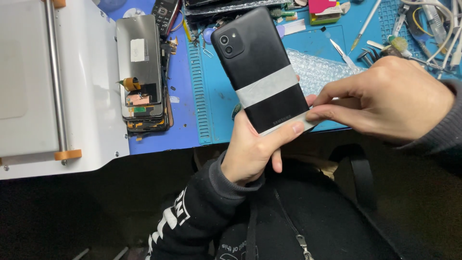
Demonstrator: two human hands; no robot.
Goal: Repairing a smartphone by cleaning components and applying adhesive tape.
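i see the phone [262, 67] in the middle of the frame, back side up, its camera block toward the top, tilted so the top leans left. my left hand [255, 149] grasps it from below at lower centre, thumb lying across the bottom edge of the back, other fingers hidden behind it. a band of pale tape [267, 85] runs across the phone's middle. a second strip [288, 123] lies along the bottom edge, and my right hand [390, 98], coming in from the right of the frame, pinches the end of that strip between thumb and forefinger, just touching the phone's lower right corner.

behind the phone, a blue mat [332, 43] covers the bench at the top, with a sheet of bubble wrap [320, 70] on it just right of the phone. tweezers and other tools [409, 29] clutter the upper right. left of centre, a stack of loose screens [142, 82] lies on the bench with flex cables showing. a white machine [57, 91] with a metal rod fills the left side.
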